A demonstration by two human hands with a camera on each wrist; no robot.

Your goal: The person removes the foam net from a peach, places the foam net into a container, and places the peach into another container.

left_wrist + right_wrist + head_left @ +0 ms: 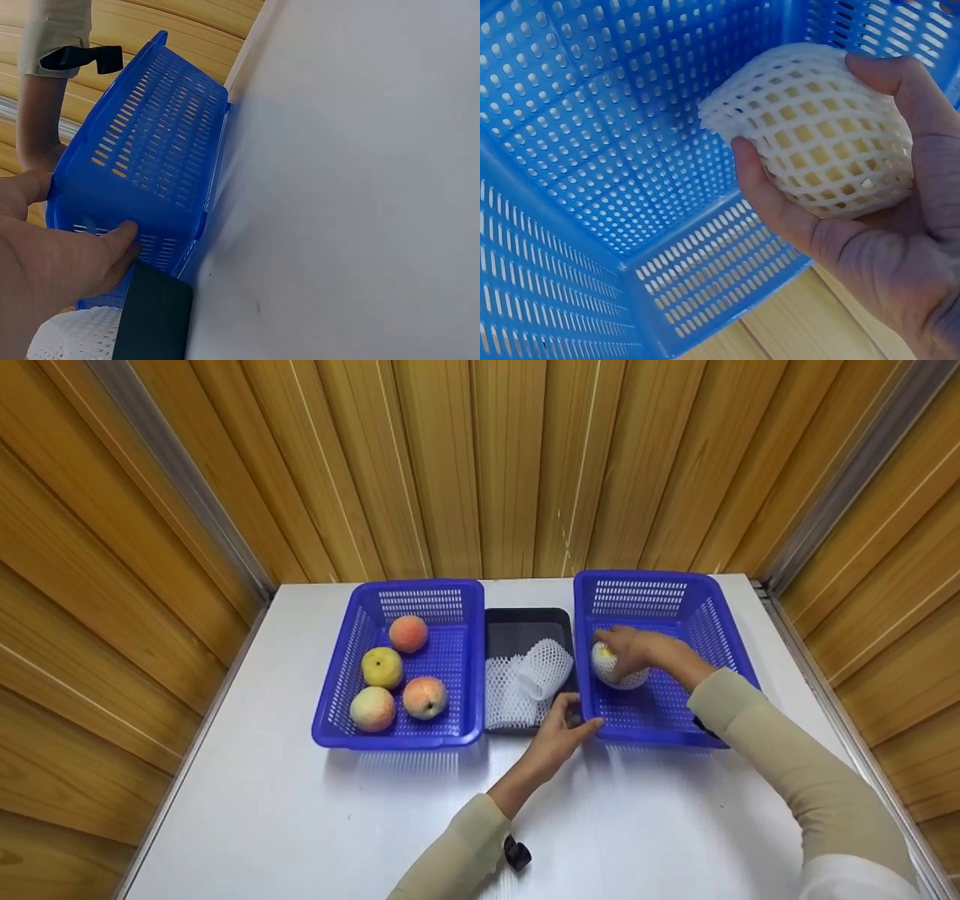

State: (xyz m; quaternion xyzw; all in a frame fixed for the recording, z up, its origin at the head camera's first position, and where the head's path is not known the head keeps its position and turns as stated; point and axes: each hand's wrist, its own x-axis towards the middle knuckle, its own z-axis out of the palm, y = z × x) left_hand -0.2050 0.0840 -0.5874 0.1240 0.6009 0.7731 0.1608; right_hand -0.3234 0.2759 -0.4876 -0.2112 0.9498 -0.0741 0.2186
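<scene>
In the head view, my right hand (pixel 634 649) holds a yellow fruit in a white foam net sleeve (pixel 628 679) inside the right blue basket (pixel 671 731). The right wrist view shows thumb and fingers curled round the netted fruit (pixel 825 139), with the net's loose end past the fingertips. My left hand (pixel 555 739) grips the basket's front left corner, its thumb over the rim and its fingers against the outer side wall. In the left wrist view those fingers (pixel 112 240) lie on the slotted wall, beside the dark tray's edge.
Between the baskets, a black tray (pixel 525 626) holds several empty white foam nets (pixel 544 667). The left blue basket (pixel 480 660) contains peach-like fruits (pixel 425 697) and a yellow fruit (pixel 382 667). Wood-patterned walls (pixel 502 472) enclose the white table (pixel 262 795) at the back and sides.
</scene>
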